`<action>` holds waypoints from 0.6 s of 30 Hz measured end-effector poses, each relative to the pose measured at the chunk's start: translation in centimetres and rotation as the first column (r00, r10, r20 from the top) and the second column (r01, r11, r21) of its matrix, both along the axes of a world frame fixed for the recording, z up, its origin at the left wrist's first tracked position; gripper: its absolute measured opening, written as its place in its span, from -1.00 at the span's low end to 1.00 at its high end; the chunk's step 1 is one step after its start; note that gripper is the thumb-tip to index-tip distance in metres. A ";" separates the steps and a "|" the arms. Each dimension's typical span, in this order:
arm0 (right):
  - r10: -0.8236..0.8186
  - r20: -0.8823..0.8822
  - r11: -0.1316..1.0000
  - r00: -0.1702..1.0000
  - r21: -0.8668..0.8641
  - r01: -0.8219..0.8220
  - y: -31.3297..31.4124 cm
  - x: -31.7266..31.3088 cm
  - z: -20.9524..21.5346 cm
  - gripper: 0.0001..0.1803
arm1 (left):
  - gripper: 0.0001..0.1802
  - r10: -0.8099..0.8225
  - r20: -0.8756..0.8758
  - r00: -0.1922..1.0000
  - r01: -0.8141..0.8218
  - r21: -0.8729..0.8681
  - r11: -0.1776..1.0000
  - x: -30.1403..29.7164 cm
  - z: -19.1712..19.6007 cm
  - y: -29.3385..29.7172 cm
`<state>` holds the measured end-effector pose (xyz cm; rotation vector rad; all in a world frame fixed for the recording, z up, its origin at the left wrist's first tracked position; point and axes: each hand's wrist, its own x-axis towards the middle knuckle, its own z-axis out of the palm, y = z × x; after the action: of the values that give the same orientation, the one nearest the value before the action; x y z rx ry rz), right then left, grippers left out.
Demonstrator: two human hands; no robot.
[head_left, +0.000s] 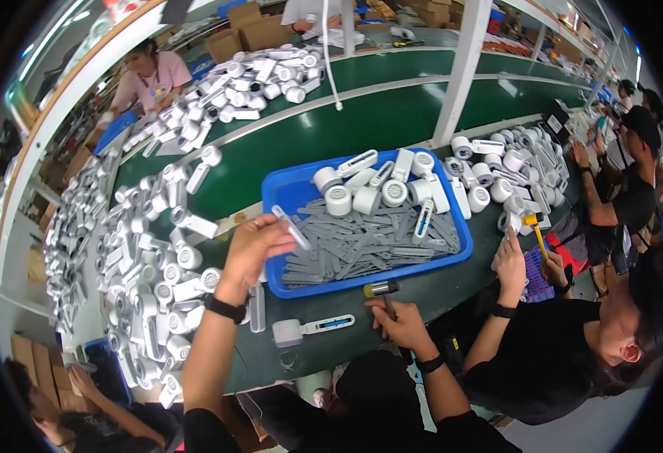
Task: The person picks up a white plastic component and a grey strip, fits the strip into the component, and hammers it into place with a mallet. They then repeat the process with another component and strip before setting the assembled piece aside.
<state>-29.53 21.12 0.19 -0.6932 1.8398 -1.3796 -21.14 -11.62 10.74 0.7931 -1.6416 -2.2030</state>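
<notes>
My left hand (259, 245) is raised over the left rim of a blue tray (271, 285), its fingers pinching a slim pale grey plastic strip (292, 228). In my right hand (403, 325) is a small hammer (381, 288) with a brass-coloured and black head, held just in front of the tray. Between my hands a white handheld device (288, 331) lies on its side on the table, its round head to the left and a blue slot showing in its handle. Grey plastic strips (346, 238) fill much of the tray, with several white devices (337, 200) heaped at its back.
Piles of white devices lie on the left (154, 302) and back right (513, 162). A green conveyor belt (301, 136) runs behind the tray, past a white post (463, 72). Close on my right, a co-worker (550, 355) holds a yellow hammer (537, 226). Other people sit around.
</notes>
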 end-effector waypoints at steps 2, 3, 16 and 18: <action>0.009 0.023 1.000 1.000 -0.029 -0.008 0.0 0.1 0.4 -0.68 | -0.76 0.013 -0.014 1.000 -0.012 0.049 0.999 2.4 1.5 2.8; 0.028 0.017 0.999 0.999 -0.025 -0.028 -0.1 0.2 0.6 -0.68 | -0.74 -0.006 -0.052 0.999 0.010 0.075 0.997 3.4 1.9 4.2; 0.006 0.157 0.996 0.988 -0.083 0.007 -1.8 5.6 8.2 -0.65 | -0.72 0.047 -0.132 0.990 -0.010 0.267 0.964 10.2 -3.9 15.6; 0.050 0.204 0.990 0.978 -0.137 -0.022 -1.6 5.6 8.5 -0.65 | -0.75 0.060 -0.140 0.988 -0.021 0.267 0.963 10.5 -4.6 15.3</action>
<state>-23.94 19.56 8.72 -0.6214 1.5764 -1.5021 -10.62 3.67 6.14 0.7011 -1.2678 -2.4204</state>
